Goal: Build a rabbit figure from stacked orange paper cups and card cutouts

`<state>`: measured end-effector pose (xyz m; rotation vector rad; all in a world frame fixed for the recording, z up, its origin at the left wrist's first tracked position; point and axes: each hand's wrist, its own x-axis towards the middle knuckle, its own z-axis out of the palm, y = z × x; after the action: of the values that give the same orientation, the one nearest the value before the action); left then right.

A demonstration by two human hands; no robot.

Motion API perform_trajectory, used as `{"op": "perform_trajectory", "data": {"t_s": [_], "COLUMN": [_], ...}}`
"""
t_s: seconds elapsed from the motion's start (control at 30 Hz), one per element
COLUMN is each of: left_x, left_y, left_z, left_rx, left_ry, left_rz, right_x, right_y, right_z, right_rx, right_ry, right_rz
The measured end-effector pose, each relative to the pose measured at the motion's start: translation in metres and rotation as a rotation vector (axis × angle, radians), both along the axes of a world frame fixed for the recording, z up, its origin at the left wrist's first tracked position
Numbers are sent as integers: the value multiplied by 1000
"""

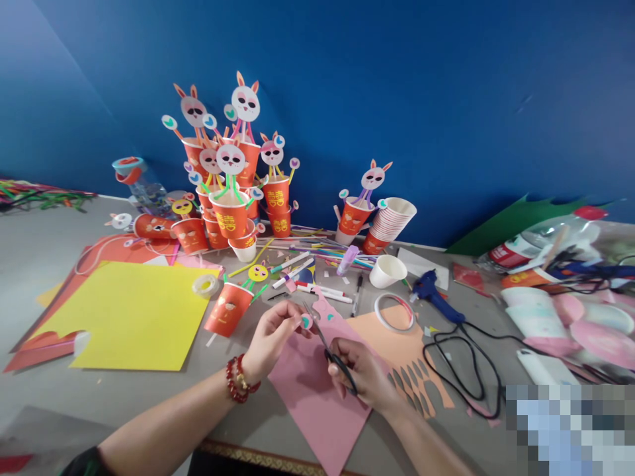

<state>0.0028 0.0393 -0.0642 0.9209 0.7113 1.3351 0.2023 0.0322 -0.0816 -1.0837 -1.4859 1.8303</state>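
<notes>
Between the fingertips of my left hand [279, 332] is a small round paper piece [306, 322] with a teal heart on it. My right hand [358, 372] grips the black handles of a pair of scissors [342, 371], its blades pointing up and left beside the paper piece. Whether the blades touch the paper I cannot tell. Beneath both hands lies a pink paper sheet [327, 423], its far edge cut in curves, with another teal heart near the top. Left of my left hand, an orange cup [227, 308] with a yellow smiling face leans on the table.
Orange cups with rabbit figures [231, 215] are stacked at the back left. A yellow sheet [143, 317] lies left. Markers [325, 292], a white cup [387, 271], a tape roll [394, 312] and a blue glue gun [436, 295] with a looping black cord sit beyond and right of my hands.
</notes>
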Motion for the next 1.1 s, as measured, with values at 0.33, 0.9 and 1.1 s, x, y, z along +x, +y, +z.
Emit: {"op": "perform_trajectory", "data": {"t_s": [0.33, 0.9, 1.1], "left_x": [0, -2, -3], "left_y": [0, 2, 1], "left_z": [0, 0, -1], "left_rx": [20, 16, 17], "left_ry": [14, 18, 24], "left_rz": [6, 8, 17], "right_x": [0, 0, 0], "right_y": [0, 0, 0], "right_z": [0, -2, -2], "right_rx": [-10, -11, -18], "right_ry": [2, 0, 24], "right_rz": [-4, -9, -7]}}
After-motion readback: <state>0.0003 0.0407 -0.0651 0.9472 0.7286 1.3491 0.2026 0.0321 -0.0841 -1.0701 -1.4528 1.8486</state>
